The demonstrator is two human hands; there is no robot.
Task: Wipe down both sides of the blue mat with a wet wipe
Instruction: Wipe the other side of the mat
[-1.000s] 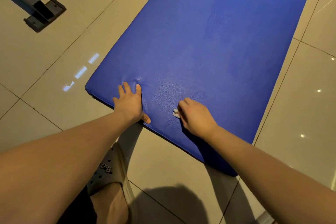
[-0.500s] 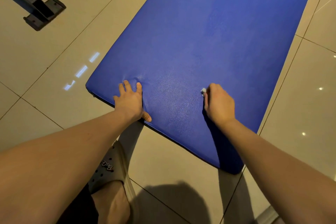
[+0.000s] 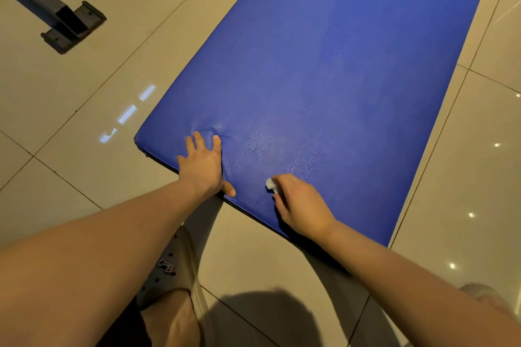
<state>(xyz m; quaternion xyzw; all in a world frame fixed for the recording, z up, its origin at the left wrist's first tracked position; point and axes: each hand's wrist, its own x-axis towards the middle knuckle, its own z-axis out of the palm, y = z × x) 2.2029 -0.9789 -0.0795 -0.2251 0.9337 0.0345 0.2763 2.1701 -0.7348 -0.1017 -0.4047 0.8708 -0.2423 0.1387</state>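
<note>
**Head view: both hands at the near end of the blue mat**

Head camera, looking forward and down. The blue mat (image 3: 338, 79) lies flat on the tiled floor (image 3: 84, 98). It runs from its near short edge, just in front of you, away toward the top right of the frame.

Your left hand (image 3: 201, 167) rests palm down on the mat beside its near left corner. The fingers (image 3: 216, 139) are straight and spread, holding nothing. They press into the padding, which dimples and creases around the fingertips. The thumb (image 3: 229, 191) lies along the mat's near edge.

Your right hand (image 3: 301, 203) sits on the mat close to the near edge, a little to the right of the left hand and apart from it. Its fingers are curled over a bunched white wet wipe (image 3: 271, 184). Only a small tuft of the wipe shows, at the fingertips and against the mat surface. A paler, glossy patch (image 3: 267, 149) marks the mat just beyond the wipe, between the two hands.

A beige perforated clog (image 3: 169, 267) stands on the floor below your left forearm, short of the mat's edge. A dark metal frame (image 3: 67, 25) with a flat foot stands on the tiles at upper left, well apart from the mat. Your shadow (image 3: 267, 315) falls on the tiles at the bottom centre.
</note>
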